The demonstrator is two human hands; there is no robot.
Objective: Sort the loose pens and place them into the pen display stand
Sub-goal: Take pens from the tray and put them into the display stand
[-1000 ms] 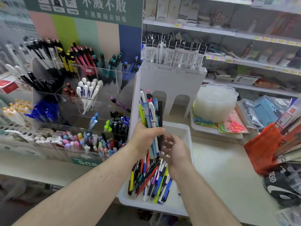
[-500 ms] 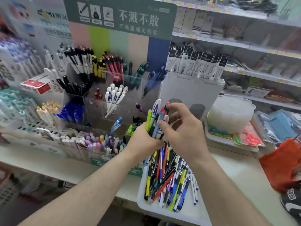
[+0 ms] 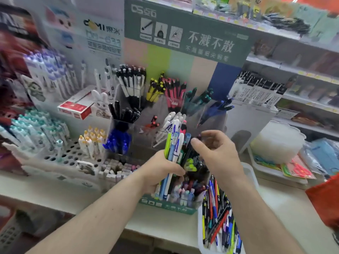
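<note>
The bunch of pens stands upright in the left hand, fingers wrapped around it, just before the display stand, apparently so the right hand, fingers loosely curled and empty, can pick one out.

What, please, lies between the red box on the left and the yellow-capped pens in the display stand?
In the head view, white pens with black caps stand between the red box and the yellow-capped pens.

Bare forearms, no sleeves

Head-worn view — forward, downward, close
</note>
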